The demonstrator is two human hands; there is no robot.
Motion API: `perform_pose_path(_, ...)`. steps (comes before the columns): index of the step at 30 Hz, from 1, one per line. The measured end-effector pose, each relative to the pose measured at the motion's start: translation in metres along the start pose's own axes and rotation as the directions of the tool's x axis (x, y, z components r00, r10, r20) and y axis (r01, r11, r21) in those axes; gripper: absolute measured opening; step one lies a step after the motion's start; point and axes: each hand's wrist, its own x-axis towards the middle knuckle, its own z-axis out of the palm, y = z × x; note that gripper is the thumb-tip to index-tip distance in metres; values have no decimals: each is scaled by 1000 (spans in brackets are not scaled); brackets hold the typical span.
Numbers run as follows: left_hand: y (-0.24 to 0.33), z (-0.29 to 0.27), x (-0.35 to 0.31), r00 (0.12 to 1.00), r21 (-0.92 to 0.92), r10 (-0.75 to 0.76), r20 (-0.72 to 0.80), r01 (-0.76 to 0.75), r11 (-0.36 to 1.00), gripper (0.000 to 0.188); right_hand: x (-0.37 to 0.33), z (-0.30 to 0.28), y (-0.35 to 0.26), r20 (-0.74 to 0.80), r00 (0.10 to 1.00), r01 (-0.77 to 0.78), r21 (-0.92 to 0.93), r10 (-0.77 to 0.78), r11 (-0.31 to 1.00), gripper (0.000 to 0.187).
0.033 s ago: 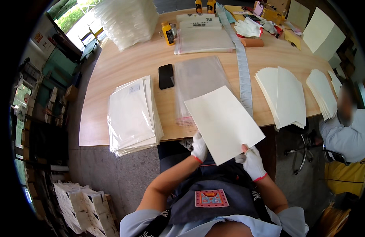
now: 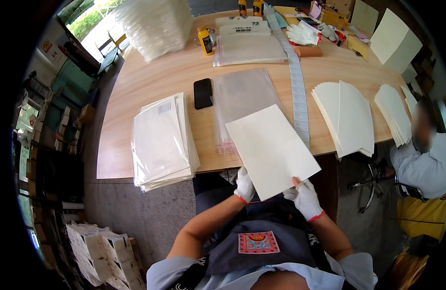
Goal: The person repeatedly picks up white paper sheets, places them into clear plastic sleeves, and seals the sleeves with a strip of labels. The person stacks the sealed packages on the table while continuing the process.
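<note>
Both of my hands wear white gloves with red cuffs. My left hand (image 2: 244, 185) and my right hand (image 2: 305, 197) grip the near edge of a large cream sheet (image 2: 271, 147), which is tilted over the front edge of the wooden table (image 2: 150, 77). The sheet's far end lies over a pile of clear plastic bags (image 2: 242, 94) with a pink strip at its near end. To my left sits a stack of bagged white sheets (image 2: 162, 140).
A black phone (image 2: 202, 93) lies beside the clear bags. Cream sheet stacks (image 2: 348, 118) are at the right, next to a long label strip (image 2: 298, 82). A seated person (image 2: 425, 154) is at the far right. Bottles, gloves and more bags stand at the back.
</note>
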Motion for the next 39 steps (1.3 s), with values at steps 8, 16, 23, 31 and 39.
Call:
perform_pose_path(8,0,-17,-42,927,-151,-371,59,376,914,15,57,26,29,149,988,-96,435,34,895,36)
perform_pose_path(16,53,-58,-34,961,173,-273,-44,276,945,25,22,67,6,393,914,179,-611,99,772,29)
perform_pose_path(23,64,-73,-36,961,273,-276,-14,270,923,26,54,94,44,733,661,708,-680,-157,-193,17)
perform_pose_path(31,58,-81,-33,963,260,-269,15,256,931,20,65,107,53,827,563,699,-485,-14,-525,22)
perform_pose_path(39,60,-84,-48,980,108,-197,-20,198,974,26,67,-75,-37,59,927,366,-373,-371,853,13)
